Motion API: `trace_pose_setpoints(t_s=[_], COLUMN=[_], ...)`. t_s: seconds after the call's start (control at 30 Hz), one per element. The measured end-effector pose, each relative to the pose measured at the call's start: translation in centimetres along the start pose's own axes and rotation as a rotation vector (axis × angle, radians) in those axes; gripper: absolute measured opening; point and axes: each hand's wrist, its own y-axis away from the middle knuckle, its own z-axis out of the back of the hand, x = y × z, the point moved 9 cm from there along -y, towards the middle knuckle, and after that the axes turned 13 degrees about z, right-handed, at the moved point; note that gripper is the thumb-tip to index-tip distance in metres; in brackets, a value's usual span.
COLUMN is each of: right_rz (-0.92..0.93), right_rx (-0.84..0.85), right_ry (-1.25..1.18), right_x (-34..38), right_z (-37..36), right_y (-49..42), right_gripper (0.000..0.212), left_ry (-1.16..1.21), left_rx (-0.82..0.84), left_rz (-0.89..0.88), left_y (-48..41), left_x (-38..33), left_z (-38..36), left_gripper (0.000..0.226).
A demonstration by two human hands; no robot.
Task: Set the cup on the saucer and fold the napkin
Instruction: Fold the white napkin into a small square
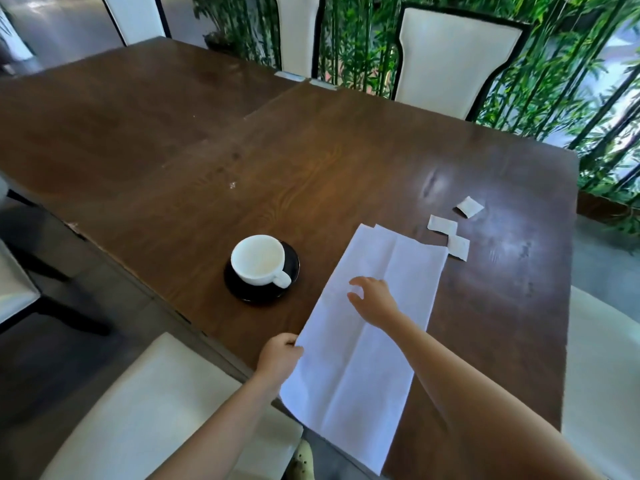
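A white cup [258, 259] stands upright on a black saucer [292, 263], its handle pointing toward me and to the right. To its right a long white napkin [349, 368] lies flat along the table, creased lengthwise, with its near end hanging over the table's edge. My left hand [278, 358] pinches the napkin's left edge near that end. My right hand [374, 299] hovers over the napkin's middle with fingers spread and curled, holding nothing.
The dark wooden table [311, 161] has three small white packets [450, 233] beyond the napkin's far end. White chairs stand around it: one near left [138, 410], one at the right [602, 375], others at the far side [450, 60]. Bamboo plants stand behind.
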Motion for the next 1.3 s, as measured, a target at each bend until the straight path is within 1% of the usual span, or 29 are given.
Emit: trace_pose_setpoints(t_s=[0.07, 0.13, 0.23, 0.33, 0.53, 0.63, 0.8, 0.9, 1.1, 1.2, 1.3], right_rz=[-0.045, -0.099, -0.150, -0.176, -0.200, -0.202, -0.194, -0.195, -0.180, -0.229, -0.317], right_rx=[-0.032, -0.061, -0.096, -0.132, -0.166, -0.153, -0.111, -0.088, -0.163, -0.194, -0.229], right_ry=[0.068, 0.119, 0.140, 0.137, 0.204, 0.231, 0.269, 0.316, 0.320, 0.311, 0.295], right_x=[-1.0, -2.0, -3.2, -4.3, -5.9, -7.1, -8.7, -9.6, -10.8, -11.6, -12.5], right_z=[0.6, 1.1, 1.6, 2.3, 6.6, 8.2, 8.2, 7.5, 6.6, 6.0, 5.3], right_y=[-0.3, -0.5, -0.6, -1.0, -3.0, -4.7, -7.2, -7.3, -3.8, -0.1, 4.6], right_gripper=[0.041, 0.044, 0.047, 0.047, 0.044, 0.045, 0.048, 0.045, 0.039, 0.039, 0.039], left_ry=[-0.071, -0.126, -0.206, -0.270, -0.335, -0.345, -0.342, -0.377, -0.461, -0.520, -0.692], left_rx=[-0.022, -0.061, -0.079, -0.079, -0.139, -0.176, -0.224, -0.239, -0.307, -0.337, -0.423], left_rz=[-0.062, -0.117, -0.209, -0.258, -0.298, -0.298, -0.296, -0.298, -0.337, -0.398, -0.493], left_y=[-0.5, -1.1, -1.6, -2.0, -3.2, -3.6, -3.4, -3.5, -3.8, -3.8, -3.3], left_x=[-0.3, -0.8, -1.8, -2.6, -2.3, -2.4, -2.7, -3.3, -5.0, -5.9, -6.7], left_z=[0.3, 0.6, 0.6, 0.6, 1.2, 1.3, 1.1, 0.9, 0.6, 0.2, -0.7], left_gripper=[0.014, 0.018, 0.021, 0.015, 0.012, 0.015, 0.014, 0.014, 0.014, 0.012, 0.012])
